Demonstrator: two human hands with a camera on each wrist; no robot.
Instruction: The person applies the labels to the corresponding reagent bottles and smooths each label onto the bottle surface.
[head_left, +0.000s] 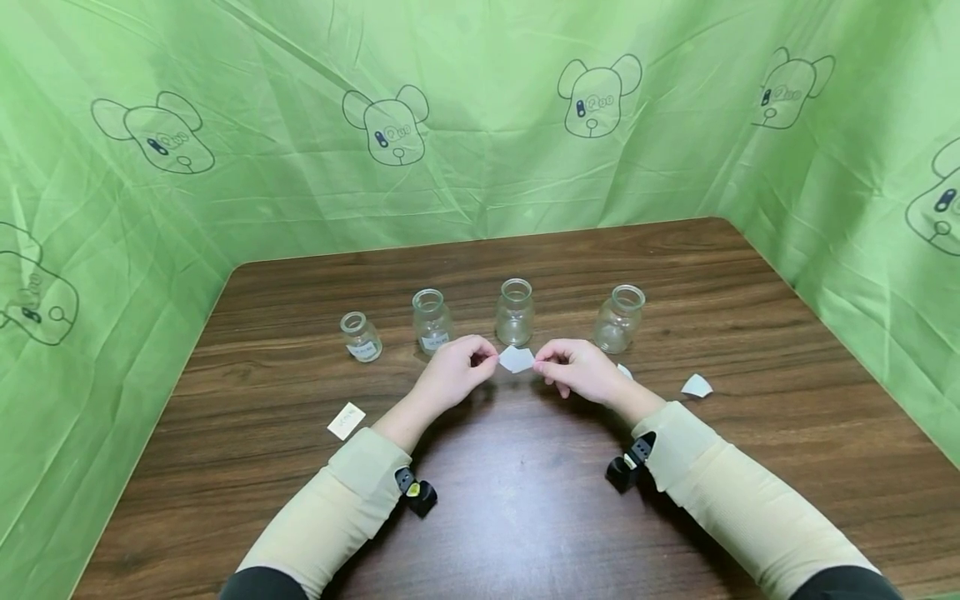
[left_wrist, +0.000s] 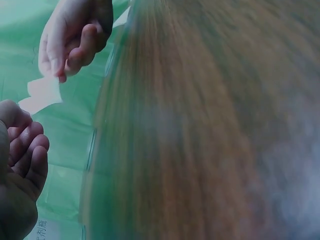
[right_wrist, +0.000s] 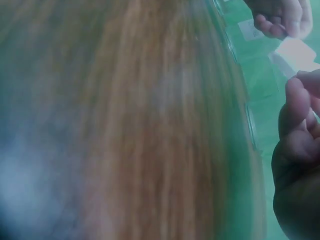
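Observation:
A small white piece of paper (head_left: 517, 359) is stretched between both hands, just in front of the third glass jar (head_left: 515, 312), which bears no visible label. My left hand (head_left: 461, 367) pinches its left edge between thumb and forefinger. At the right edge, my right hand (head_left: 577, 368) pinches it the same way. The left wrist view shows the paper (left_wrist: 44, 94) bent between the fingertips, with an uneven outline. In the right wrist view the paper (right_wrist: 295, 54) looks bright and creased.
Left of the third jar stand a small labelled jar (head_left: 362, 337) and a bigger labelled jar (head_left: 432, 323). An unlabelled jar (head_left: 619, 319) is at right. A cream label (head_left: 347, 421) lies near my left forearm. White paper scraps (head_left: 697, 385) lie right, one partly behind my right hand.

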